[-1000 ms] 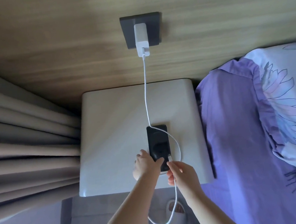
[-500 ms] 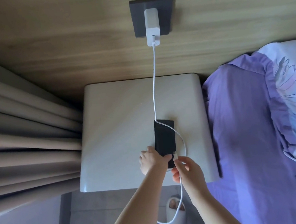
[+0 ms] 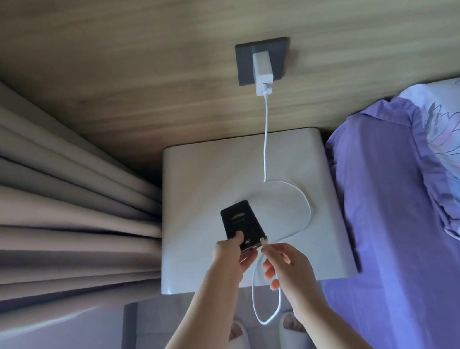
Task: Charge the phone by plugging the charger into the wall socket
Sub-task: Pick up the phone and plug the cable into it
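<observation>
White block charger [image 3: 262, 73] sits in the dark wall socket [image 3: 243, 64]. Left hand [image 3: 229, 255] fingers clamp the black phone [image 3: 241, 224] steady above the tabletop [image 3: 194, 179]; right hand [image 3: 288, 263] fingers pinch the white cable plug [image 3: 264, 241] at its port.

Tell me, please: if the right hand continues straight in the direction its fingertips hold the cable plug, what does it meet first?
Most likely the bottom edge of the phone, held by the left hand. The right hand holds the cable plug right next to that edge; whether they already touch is unclear.
</observation>
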